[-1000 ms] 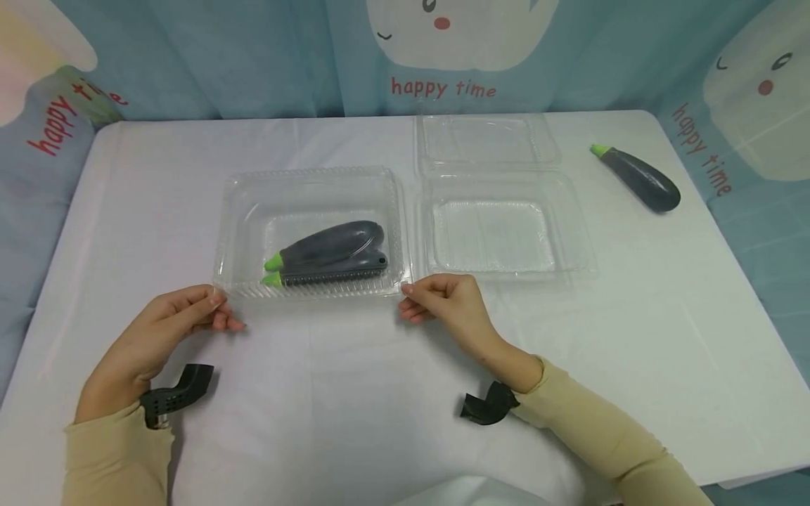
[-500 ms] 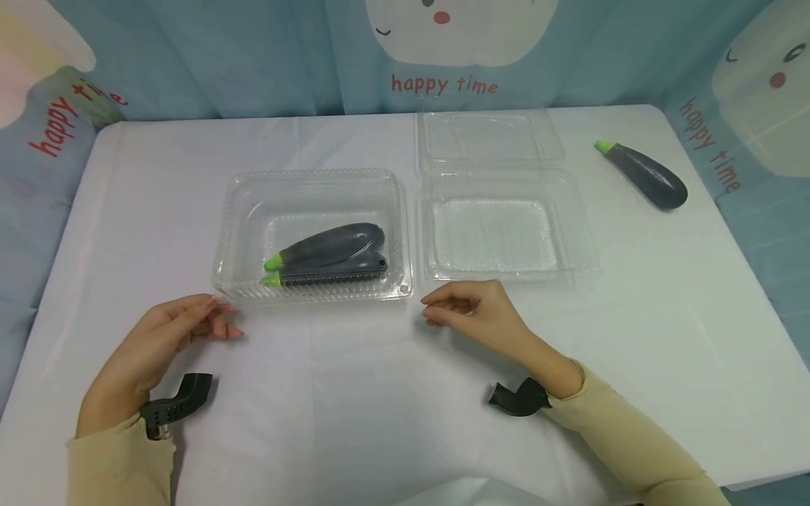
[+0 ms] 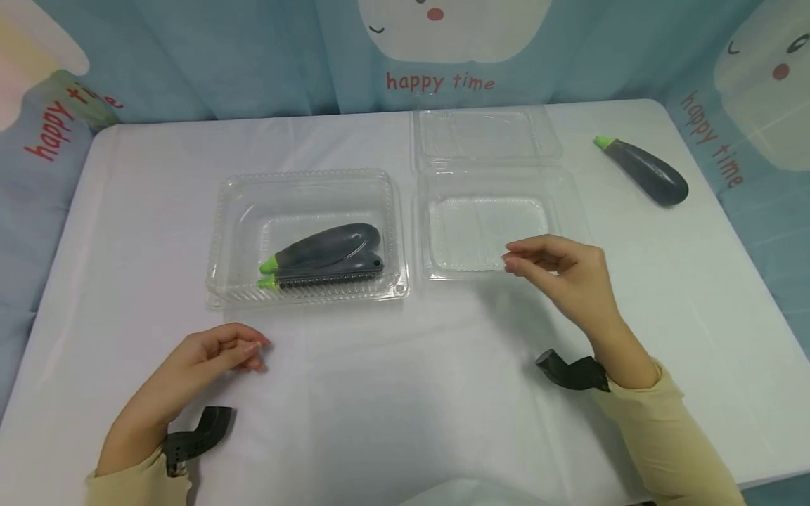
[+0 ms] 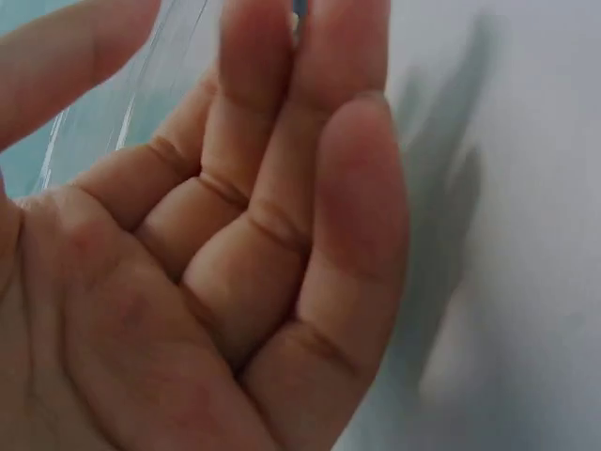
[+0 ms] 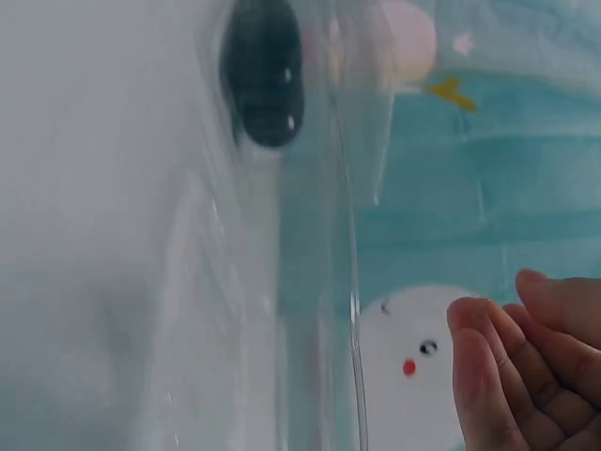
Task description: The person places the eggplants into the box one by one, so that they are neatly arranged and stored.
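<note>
A clear plastic box (image 3: 240,211) on the left of the table holds two dark eggplants (image 3: 329,246) with green stems, lying side by side. Below its front edge my left hand (image 3: 196,369) is held with loosely bent fingers, touching nothing; the left wrist view shows its palm and fingers (image 4: 254,216) without any object. My right hand (image 3: 569,281) hovers over the front edge of an open clear container (image 3: 490,235), fingers loosely bent and holding nothing. In the right wrist view that hand (image 5: 535,366) is also bare.
Another eggplant (image 3: 645,172) lies at the back right of the white table (image 3: 354,422). The open container's raised lid (image 3: 481,133) is at the back edge. A blue printed curtain (image 3: 266,56) stands behind the table.
My right hand let go of the left box's front corner and moved right, to the open container. My left hand came off the box's other corner and moved down and slightly right.
</note>
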Tool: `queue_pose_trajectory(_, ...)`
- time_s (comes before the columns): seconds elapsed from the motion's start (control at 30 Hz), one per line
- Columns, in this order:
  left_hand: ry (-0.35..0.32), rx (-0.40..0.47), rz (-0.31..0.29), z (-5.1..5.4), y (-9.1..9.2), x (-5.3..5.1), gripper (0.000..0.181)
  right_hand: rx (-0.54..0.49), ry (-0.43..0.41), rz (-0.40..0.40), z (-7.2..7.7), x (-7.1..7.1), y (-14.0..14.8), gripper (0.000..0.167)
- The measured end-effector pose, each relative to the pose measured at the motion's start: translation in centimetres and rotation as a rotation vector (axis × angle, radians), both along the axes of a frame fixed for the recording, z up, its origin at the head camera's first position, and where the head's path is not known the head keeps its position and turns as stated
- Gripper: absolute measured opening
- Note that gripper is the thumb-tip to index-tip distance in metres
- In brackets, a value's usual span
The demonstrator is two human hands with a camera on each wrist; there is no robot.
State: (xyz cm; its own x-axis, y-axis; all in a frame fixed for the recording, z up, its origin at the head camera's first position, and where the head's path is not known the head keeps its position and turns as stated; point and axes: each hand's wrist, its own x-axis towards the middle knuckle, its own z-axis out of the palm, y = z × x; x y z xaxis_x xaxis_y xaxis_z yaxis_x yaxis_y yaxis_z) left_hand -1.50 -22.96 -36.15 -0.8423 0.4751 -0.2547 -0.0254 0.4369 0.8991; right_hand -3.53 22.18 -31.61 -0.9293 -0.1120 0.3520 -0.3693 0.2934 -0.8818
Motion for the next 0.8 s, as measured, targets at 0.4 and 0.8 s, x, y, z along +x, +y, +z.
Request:
queue_pose_trajectory(0.4,0.025,0.056,-0.088,-0.9,11.7,1.5,0.012,0.111,-0.044,-0.352,-0.1,-0.7,5.6,0.016)
queue_pose_trajectory(0.8,-0.04,0.333,-0.043,-1.9,20.4,0.9,0.014,0.206,-0.191,-0.551,-1.2,-1.5,9.2,0.018)
